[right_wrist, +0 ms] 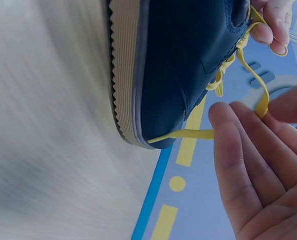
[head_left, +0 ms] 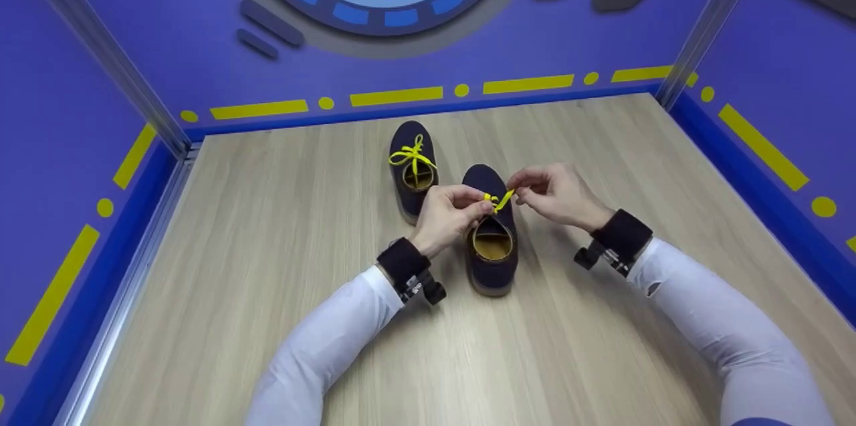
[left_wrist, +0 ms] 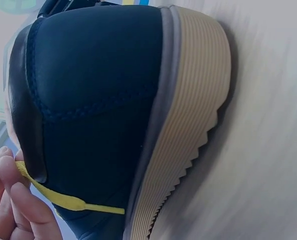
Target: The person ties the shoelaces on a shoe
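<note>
A dark shoe with a yellow shoelace stands on the table between both hands, toe pointing away. My left hand pinches one end of the lace on the shoe's left side. In the left wrist view, that yellow lace hangs from the fingertips past the shoe's side. Thumb and fingers of my right hand pinch the other end off to the right. The right wrist view shows this lace running from the eyelets to the fingers, its tip sticking out beyond them.
To the left and a bit farther back stands a second dark shoe, its yellow lace tied in a bow. Both shoes rest on a light wooden table. Blue panels with yellow marks rise at the back and both sides.
</note>
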`<control>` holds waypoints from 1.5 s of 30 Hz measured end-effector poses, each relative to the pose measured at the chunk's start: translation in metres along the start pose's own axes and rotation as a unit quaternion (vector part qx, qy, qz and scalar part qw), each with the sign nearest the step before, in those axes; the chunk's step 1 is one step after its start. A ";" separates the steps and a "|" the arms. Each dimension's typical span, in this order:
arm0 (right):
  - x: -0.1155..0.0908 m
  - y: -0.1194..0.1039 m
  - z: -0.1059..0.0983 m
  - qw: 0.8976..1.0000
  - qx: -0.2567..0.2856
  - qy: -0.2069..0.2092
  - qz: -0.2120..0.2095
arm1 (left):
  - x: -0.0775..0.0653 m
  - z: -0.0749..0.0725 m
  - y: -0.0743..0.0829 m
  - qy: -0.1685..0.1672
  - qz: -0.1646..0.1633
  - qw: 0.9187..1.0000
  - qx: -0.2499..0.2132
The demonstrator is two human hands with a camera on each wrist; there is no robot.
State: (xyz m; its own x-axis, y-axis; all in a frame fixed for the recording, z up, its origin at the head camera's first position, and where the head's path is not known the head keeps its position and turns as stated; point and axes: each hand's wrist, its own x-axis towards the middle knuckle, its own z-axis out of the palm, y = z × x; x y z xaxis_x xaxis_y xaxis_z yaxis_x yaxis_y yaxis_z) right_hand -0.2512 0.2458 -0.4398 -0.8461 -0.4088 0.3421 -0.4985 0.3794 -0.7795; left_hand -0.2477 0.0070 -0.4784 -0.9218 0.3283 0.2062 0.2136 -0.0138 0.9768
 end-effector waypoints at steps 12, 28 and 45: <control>0.007 -0.028 -0.003 0.999 0.048 -0.012 -0.011 | 0.001 0.000 0.006 -0.024 0.025 0.999 0.020; 0.037 -0.014 0.035 0.988 0.088 -0.119 -0.040 | -0.002 0.004 0.008 -0.020 0.090 0.986 0.138; 0.036 -0.013 0.009 0.995 -0.019 -0.076 -0.055 | -0.001 0.006 0.012 -0.016 0.067 0.991 0.117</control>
State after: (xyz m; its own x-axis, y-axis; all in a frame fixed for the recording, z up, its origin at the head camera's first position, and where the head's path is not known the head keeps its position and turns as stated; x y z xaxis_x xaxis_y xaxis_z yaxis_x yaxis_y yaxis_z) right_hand -0.2732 0.2190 -0.4219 -0.7494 -0.5696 0.3377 -0.5951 0.3558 -0.7206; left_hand -0.2426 0.0118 -0.4676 -0.8704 0.3675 0.3275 0.4056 0.1584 0.9002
